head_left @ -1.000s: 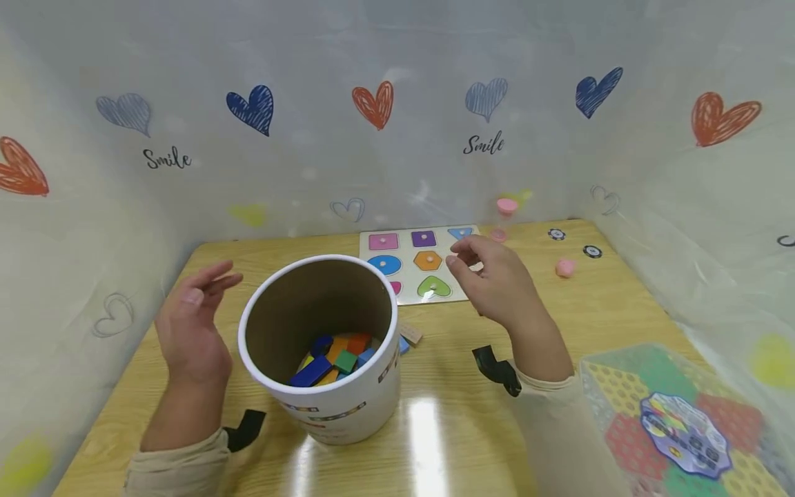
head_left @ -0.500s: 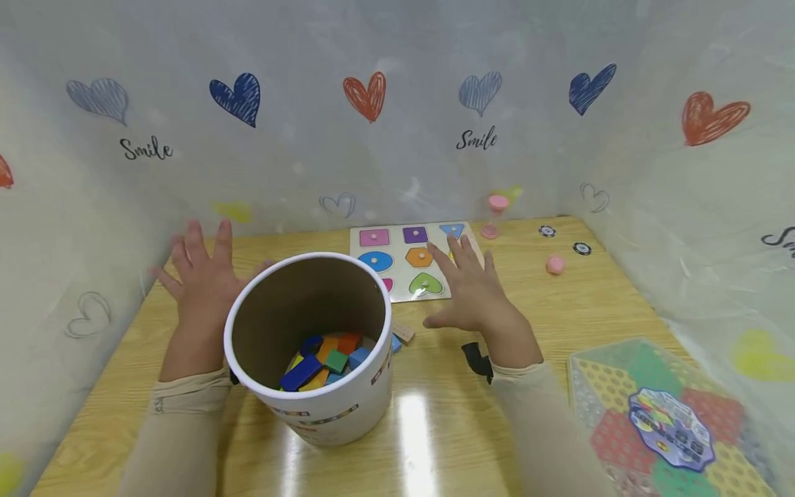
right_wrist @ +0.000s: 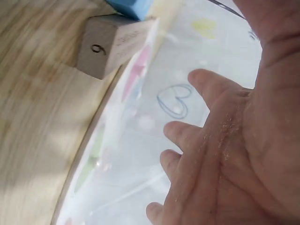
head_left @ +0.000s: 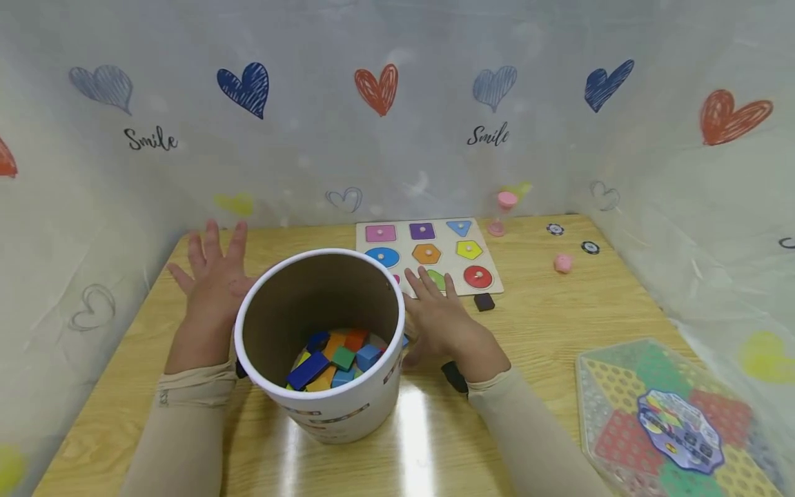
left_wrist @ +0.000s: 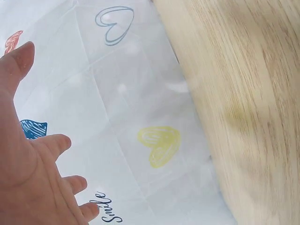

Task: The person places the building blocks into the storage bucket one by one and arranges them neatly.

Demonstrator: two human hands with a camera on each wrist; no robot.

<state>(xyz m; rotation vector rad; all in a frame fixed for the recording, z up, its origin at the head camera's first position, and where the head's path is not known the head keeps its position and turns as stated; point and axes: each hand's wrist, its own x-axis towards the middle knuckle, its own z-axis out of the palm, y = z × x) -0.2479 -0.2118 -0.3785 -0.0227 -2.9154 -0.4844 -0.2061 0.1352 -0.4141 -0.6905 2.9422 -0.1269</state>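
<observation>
A tall white bucket stands on the wooden table, with several coloured blocks inside, among them a dark blue block and a green block. My left hand is at its left side, fingers spread and pointing away; its fingers look straight in the left wrist view too. Close by the right wall of the bucket, my right hand has its fingers extended and holds nothing. Past that palm, the right wrist view shows a wooden block bearing a digit and part of a blue block.
Behind the bucket lies a knobbed shape puzzle board, with a small black block near its front edge. A pink hourglass, a pink piece and two chips are farther right. A clear patterned case sits front right.
My left hand has unfolded and spread beside the bucket. The right hand has opened from a curl and moved left and nearer, up to the bucket's side, uncovering more of the puzzle board.
</observation>
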